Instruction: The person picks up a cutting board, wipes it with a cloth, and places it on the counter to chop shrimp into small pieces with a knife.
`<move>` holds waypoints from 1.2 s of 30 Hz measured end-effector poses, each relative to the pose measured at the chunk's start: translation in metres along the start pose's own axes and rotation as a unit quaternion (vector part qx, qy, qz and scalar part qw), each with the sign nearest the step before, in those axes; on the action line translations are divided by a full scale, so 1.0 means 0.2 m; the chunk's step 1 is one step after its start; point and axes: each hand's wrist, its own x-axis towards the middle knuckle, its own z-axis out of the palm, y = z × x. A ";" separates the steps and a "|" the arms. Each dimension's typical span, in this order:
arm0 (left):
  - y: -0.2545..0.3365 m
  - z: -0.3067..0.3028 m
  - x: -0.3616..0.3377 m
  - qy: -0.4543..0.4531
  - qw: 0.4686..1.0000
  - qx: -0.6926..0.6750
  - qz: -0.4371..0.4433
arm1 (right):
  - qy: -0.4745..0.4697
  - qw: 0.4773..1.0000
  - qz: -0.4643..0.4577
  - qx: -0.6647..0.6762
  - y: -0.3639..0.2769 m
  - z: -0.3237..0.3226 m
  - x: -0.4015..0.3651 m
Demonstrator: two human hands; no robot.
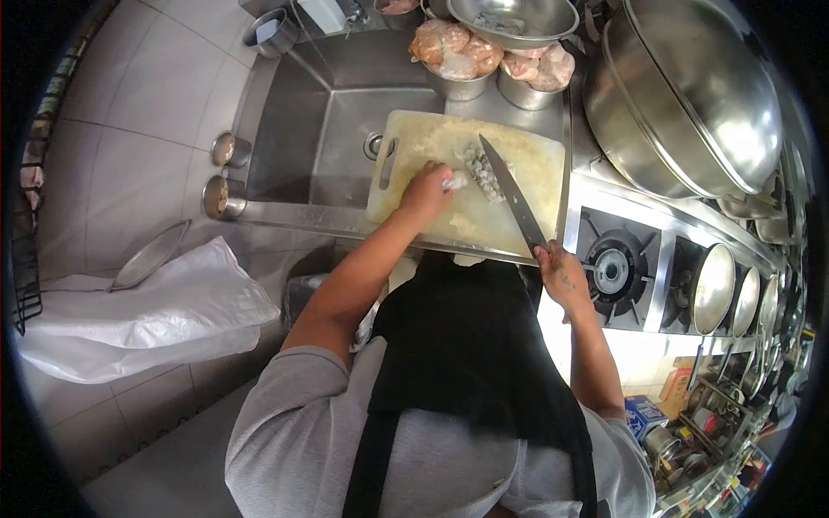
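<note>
A cutting board (pixel 527 155), pale and yellowed, lies partly across the sink's right side. My right hand (pixel 563 274) is wrapped around the handle of a large kitchen knife (pixel 513 192), its blade flat over the board and pointing away from me. Along the blade's left edge lies a small pile of chopped whitish-grey pieces (pixel 484 177); their kind I cannot make out. My left hand (pixel 428 194) is closed over the board's left half, with a whitish piece (pixel 455 180) showing at its fingertips, apart from the blade.
A steel sink (pixel 289 129) opens at the left. Behind the board stand metal pots with bagged food (pixel 453 52) and a steel bowl (pixel 514 19). Big steel bowls (pixel 682 95) lean at the right, above a gas burner (pixel 611 266) and several pans (pixel 714 289).
</note>
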 end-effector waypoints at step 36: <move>-0.01 0.10 -0.03 0.046 0.988 -0.089 0.116 | -0.070 0.980 -0.083 -0.164 -0.17 0.19 0.21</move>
